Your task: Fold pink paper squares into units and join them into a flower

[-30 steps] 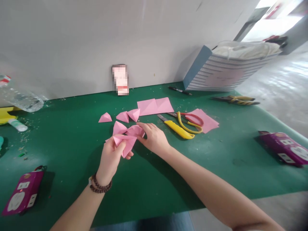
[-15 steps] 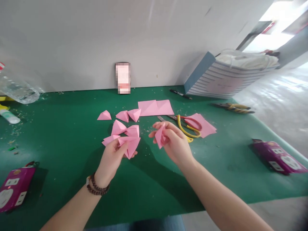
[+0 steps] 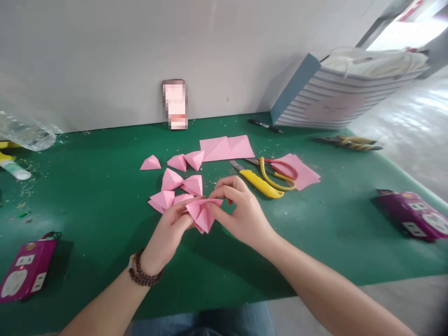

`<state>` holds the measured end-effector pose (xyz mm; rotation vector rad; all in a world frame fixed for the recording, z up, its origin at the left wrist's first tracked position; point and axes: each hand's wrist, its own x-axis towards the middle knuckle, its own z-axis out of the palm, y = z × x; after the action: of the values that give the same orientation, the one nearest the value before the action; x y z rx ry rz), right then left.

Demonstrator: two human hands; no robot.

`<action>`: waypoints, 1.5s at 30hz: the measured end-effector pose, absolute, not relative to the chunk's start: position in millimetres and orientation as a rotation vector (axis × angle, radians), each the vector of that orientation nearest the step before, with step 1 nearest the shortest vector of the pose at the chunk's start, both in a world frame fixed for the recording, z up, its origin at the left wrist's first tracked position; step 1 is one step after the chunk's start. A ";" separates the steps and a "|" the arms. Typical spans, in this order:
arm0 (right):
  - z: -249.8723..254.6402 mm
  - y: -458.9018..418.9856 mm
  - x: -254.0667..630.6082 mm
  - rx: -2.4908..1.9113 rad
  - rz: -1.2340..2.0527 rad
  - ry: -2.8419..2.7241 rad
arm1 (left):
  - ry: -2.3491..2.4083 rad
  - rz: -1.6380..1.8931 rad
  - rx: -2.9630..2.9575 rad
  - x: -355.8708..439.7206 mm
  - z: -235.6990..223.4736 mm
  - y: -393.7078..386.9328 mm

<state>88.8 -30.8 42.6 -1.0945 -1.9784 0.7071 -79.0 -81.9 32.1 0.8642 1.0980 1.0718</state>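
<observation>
1. Crisp, matte pink paper, creased into a pointed, fanned shape, is held between two bare hands above a smooth green desk (image 3: 217, 273); the folded pink paper (image 3: 204, 215) is just in front of a cluster of folded pieces (image 3: 163, 200).

2. The left hand (image 3: 167, 235), a dark bead bracelet (image 3: 146, 276) at its wrist, reaches in from the lower left, its fingers pinching the paper's left side, some of them hidden behind it.

3. The right hand (image 3: 245, 214) angles in from the lower right, palm turned inward; thumb and index finger pinch the upper right corner, the other fingers curled.

4. Five angular pink pieces are in full view farther back: one single piece (image 3: 150, 163), a rear pair (image 3: 185, 161) and a nearer pair (image 3: 182, 182). The left hand partly covers the cluster, so its count cannot be told.

5. Flat pink sheets (image 3: 227, 148) lie behind. To the right are one yellow-handled blade (image 3: 262, 184) and one tool with looped red and yellow handles (image 3: 263, 168), the latter partly over more pink sheets (image 3: 305, 175).

6. Two glossy purple power strips (image 3: 415, 212) flank the scene, one per side; one striped bag (image 3: 336, 100) leans at the back right.
</observation>
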 end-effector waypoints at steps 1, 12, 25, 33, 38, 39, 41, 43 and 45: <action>42.1 -30.6 88.6 -1.097 0.692 -1.994 | 1.089 1.076 0.843 -78.7 32.2 -81.9; 41.1 -30.6 88.3 -1.103 0.737 -1.993 | 1.027 1.109 0.779 -77.2 32.6 -79.4; 46.5 -30.6 90.7 -1.028 0.891 -2.074 | 1.157 0.897 1.143 -91.3 41.4 -75.3; 37.9 -35.5 83.8 -1.060 1.152 -1.928 | 1.254 0.803 1.195 -95.5 42.9 -77.8; 33.7 -35.2 84.0 -1.096 1.172 -1.890 | 1.231 0.933 1.125 -93.9 44.8 -76.9; 33.3 -35.3 83.9 -1.102 1.161 -1.905 | 1.242 0.946 1.118 -93.7 46.0 -76.6; 32.5 -35.7 83.4 -1.090 1.164 -1.917 | 1.260 0.958 1.103 -93.9 47.1 -76.4; 31.8 -36.3 82.3 -1.058 1.208 -1.894 | 1.246 0.970 1.080 -94.6 45.7 -76.4; 31.3 -36.6 81.2 -1.040 1.260 -1.860 | 1.227 0.978 1.053 -95.4 42.4 -76.1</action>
<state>81.2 -36.6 31.3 -1.0399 -1.8605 1.2605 -95.4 -76.1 42.4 1.0530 1.2268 0.9780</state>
